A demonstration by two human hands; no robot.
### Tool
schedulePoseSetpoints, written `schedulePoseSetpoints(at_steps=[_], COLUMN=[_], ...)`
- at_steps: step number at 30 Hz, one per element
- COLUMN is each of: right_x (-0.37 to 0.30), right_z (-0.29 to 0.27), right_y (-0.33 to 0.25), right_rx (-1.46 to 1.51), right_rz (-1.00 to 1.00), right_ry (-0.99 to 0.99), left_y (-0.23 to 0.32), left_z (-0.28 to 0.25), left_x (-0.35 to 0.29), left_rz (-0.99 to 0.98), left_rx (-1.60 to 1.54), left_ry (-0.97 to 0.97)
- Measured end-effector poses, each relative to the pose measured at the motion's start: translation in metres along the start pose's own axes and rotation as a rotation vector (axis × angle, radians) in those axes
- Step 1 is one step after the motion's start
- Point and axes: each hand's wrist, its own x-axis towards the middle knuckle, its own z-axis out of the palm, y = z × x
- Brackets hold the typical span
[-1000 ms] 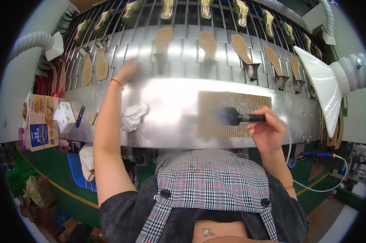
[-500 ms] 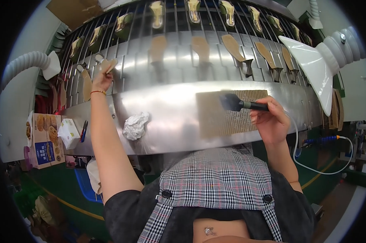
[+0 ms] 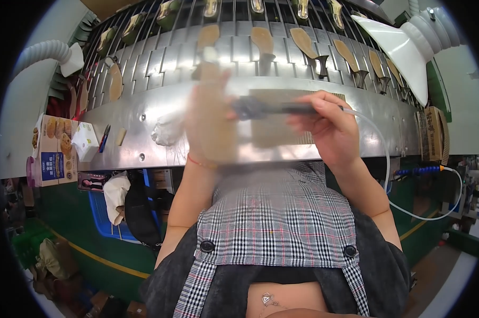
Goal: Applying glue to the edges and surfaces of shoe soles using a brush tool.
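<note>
My left hand [image 3: 195, 108] holds a tan shoe sole [image 3: 221, 135] lengthwise over the near edge of the metal bench; both are smeared by motion. In my right hand [image 3: 335, 127] is a dark-handled brush [image 3: 290, 108], with a thin pale hose running from its back end. The brush's dark head overlaps the sole's right edge in the picture; whether they touch, I cannot tell. Under the brush lies a brown corrugated cardboard sheet [image 3: 274, 132]. A crumpled white wad [image 3: 164, 131] sits on the bench left of my left hand.
Beyond the bench runs a slatted metal conveyor [image 3: 184, 55] with tan soles [image 3: 303, 42], several with dark heels, and shoe uppers [image 3: 168, 13] farther back. White duct hoods [image 3: 396, 53] flank both sides. A food carton [image 3: 59, 151], tissue pack [image 3: 84, 139] and pens [image 3: 105, 139] stand left.
My left hand has come from the conveyor at the far left back to the middle, bringing the sole. The brush in my right hand has moved left toward it.
</note>
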Motion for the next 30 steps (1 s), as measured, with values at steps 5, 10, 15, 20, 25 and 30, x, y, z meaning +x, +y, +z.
schedulePoseSetpoints(at_steps=[5, 10, 15, 20, 25, 30], right_x=[-0.015, -0.029, -0.037, -0.038, -0.048, -0.036], right_z=[0.044, 0.055, 0.067, 0.07, 0.074, 0.066], right_y=[-0.004, -0.001, 0.016, 0.015, 0.018, 0.019], right_rx=[-0.812, -1.244, -1.24, -1.129, -1.069, -1.175], right_rz=[-0.491, -1.154, -1.3, -1.284, -1.215, -1.156], right_ry=[0.05, -0.168, -0.207, -0.23, -0.385, -0.324], left_y=[-0.041, -0.052, -0.049, -0.034, -0.018, -0.013], left_z=[0.036, 0.049, 0.06, 0.06, 0.061, 0.075], left_x=[0.0, 0.002, 0.001, -0.002, 0.002, -0.002], left_rz=[0.206, 0.307, 0.465, 0.574, 0.604, 0.677], left_rx=[0.925, 0.309, 0.303, 0.335, 0.393, 0.365], left_ry=[0.107, -0.135, -0.18, -0.25, -0.3, -0.243])
